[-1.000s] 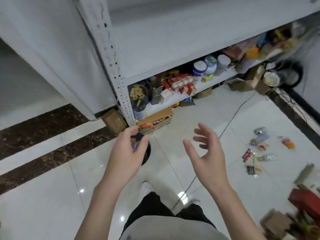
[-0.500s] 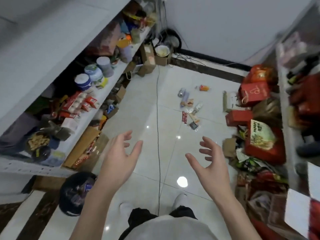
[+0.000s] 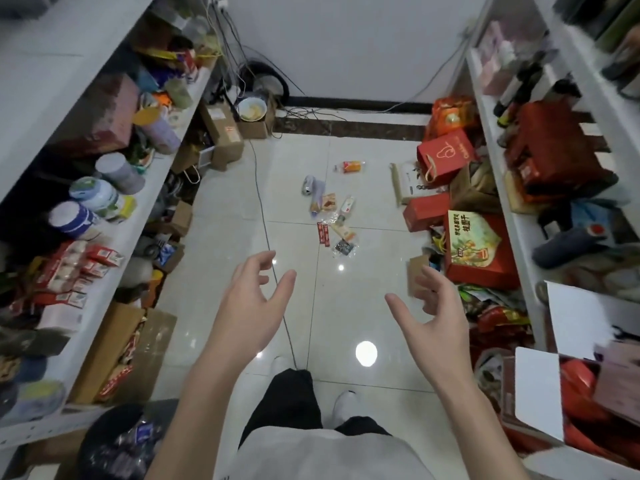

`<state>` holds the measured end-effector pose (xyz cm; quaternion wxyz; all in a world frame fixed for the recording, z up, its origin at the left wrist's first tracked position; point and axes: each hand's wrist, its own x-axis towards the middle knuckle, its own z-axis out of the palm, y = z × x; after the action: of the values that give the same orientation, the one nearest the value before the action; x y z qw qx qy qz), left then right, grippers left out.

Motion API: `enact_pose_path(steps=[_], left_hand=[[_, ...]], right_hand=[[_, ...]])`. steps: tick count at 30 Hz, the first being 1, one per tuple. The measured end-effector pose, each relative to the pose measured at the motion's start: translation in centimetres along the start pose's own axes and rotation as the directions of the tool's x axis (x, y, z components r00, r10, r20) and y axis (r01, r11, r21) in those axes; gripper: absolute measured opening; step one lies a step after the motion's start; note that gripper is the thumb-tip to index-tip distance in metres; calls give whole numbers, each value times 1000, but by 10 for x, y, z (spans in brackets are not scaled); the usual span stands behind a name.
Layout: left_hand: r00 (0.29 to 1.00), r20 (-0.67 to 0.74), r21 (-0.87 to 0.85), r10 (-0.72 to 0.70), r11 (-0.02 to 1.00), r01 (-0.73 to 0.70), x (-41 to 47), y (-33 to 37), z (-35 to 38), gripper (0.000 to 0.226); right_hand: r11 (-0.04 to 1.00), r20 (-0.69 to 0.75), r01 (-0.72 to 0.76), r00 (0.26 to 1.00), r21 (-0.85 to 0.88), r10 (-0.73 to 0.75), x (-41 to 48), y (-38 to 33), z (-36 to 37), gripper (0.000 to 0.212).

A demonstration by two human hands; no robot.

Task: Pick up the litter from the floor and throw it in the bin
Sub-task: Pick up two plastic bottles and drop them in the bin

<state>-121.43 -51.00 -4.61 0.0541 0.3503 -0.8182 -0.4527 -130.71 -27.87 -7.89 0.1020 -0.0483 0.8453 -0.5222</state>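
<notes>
A narrow aisle runs between two white shelving units, the left one [image 3: 52, 81] and the right one [image 3: 526, 271], both crowded with tins, jars, packets and boxes. The floor [image 3: 214, 216] is glossy white tile and mirrors a round ceiling light [image 3: 366, 353]. At the far end a plain white wall [image 3: 346, 46] meets a black skirting [image 3: 363, 107] above a dark marble border strip [image 3: 374, 128]. A thin black cable [image 3: 260, 202] runs along the tiles. Cardboard boxes [image 3: 225, 133] sit by the left unit, and red gift boxes [image 3: 481, 251] are piled by the right one.
</notes>
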Motion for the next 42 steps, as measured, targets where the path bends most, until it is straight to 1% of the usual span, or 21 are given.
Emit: enact_pose_path(steps=[4, 8, 15, 22, 31, 37, 42], left_hand=[[1000, 14, 19, -15, 1000, 15, 45, -1, 4, 51], [1000, 7, 11, -24, 1000, 24, 112, -2, 8, 49], [998, 14, -19, -61, 998, 61, 246, 15, -7, 48], [994, 57, 1, -91, 996, 91, 361, 30, -13, 47], [988, 128, 58, -88, 995, 81, 474, 59, 20, 48], [986, 116, 104, -121, 989, 109, 549, 78, 60, 48], [984, 96, 136, -148, 982, 134, 620, 67, 101, 48]], right_hand=[[1000, -8, -3, 1000, -30, 3, 39, -2, 16, 67], [999, -10, -12, 1000, -52, 11, 92, -11, 44, 66], [993, -4, -17, 1000, -113, 16, 206, -58, 101, 66], [994, -26, -81, 997, -76, 79, 296, -82, 146, 68], [987, -25, -157, 987, -45, 156, 402, -71, 172, 69], [981, 24, -181, 983, -70, 183, 501, -47, 192, 65], [972, 42, -226, 973, -66, 229, 576, -8, 220, 65]])
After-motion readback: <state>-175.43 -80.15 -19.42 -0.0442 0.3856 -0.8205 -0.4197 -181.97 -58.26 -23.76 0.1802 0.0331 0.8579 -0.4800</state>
